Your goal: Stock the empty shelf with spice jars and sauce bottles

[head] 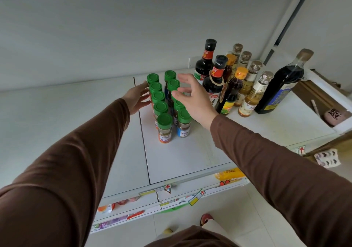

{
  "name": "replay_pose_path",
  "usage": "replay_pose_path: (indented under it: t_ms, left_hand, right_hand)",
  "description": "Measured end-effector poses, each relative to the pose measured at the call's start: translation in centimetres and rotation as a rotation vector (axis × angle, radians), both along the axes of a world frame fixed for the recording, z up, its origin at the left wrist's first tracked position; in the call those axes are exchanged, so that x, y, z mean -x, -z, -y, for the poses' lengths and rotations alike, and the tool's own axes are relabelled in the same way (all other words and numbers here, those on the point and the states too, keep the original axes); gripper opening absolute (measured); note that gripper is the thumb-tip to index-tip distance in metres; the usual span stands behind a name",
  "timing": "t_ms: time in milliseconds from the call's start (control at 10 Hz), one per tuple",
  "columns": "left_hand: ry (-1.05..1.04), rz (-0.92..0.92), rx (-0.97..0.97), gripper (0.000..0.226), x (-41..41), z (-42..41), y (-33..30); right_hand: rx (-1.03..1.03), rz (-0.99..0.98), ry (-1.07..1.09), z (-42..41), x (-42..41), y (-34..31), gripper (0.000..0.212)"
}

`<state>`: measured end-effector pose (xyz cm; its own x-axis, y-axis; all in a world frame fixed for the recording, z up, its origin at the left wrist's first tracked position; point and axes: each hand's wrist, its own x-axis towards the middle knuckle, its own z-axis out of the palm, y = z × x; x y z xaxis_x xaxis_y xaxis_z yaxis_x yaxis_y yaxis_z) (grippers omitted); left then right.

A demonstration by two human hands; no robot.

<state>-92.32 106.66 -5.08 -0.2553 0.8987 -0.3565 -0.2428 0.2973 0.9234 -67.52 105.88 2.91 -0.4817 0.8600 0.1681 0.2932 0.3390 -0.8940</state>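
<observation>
We see bare shelf [181, 157] front, open room below frame centre. Spice jars [165, 121] in two rows at centre. Left hand [136, 99] flat-fingered beside left row, contact unclear. Right hand [192, 100] loosely spread over right row, holding nothing, hiding some lids. Sauce bottles [231, 85] upper right, back ones partly hidden.

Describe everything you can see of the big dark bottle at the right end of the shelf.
The big bottle is clear glass or plastic, filled with near-black liquid, with a tan cap and a blue label low on its body. It stands upright on the white shelf, rightmost of the bottles and apart from them. Neither hand touches it.
</observation>
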Motion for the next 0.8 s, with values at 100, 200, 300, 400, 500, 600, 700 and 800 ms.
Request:
replay_pose_path:
  t_ms: [100, 200, 300, 400, 500, 600, 700, 800]
  left_hand:
    - [0.021, -0.009, -0.021, 0.033, -0.5, 0.2, -0.2]
    - [0.028, -0.004, -0.043, 0.027, -1.0, 0.1, -0.3]
    - [0.011, -0.003, -0.048, 0.027, -1.1, 0.1, -0.4]
    - [0.008, -0.010, -0.041, 0.028, -1.1, 0.1, -0.3]
    - [0.012, -0.042, -0.018, 0.036, -0.9, 0.4, -0.6]
    - [0.011, -0.091, 0.011, 0.069, -0.5, 0.4, -0.5]
    - [-0.088, -0.326, -0.035, 0.058, -1.2, 1.5, -1.8]
    - [-0.161, -0.679, -0.085, 0.049, -1.3, 3.0, -2.8]
  right_hand:
    - [0.002, 0.017, -0.016, 0.1, 0.0, 0.1, 0.051]
    - [-0.007, 0.032, -0.025, 0.1, -0.1, 0.3, 0.050]
    - [-0.005, 0.037, -0.026, 0.0, -0.1, 0.5, 0.050]
    - [-0.008, 0.033, -0.025, -0.2, 0.0, 0.7, 0.050]
    - [-0.007, 0.031, -0.032, -0.2, 0.1, 0.9, 0.049]
    - [0.004, 0.027, -0.037, -0.5, 0.4, 1.3, 0.049]
    - [0.003, 0.030, -0.048, -0.5, 0.5, 1.4, 0.051]
    - [0.006, 0.043, -0.054, -0.9, 0.6, 1.7, 0.054]
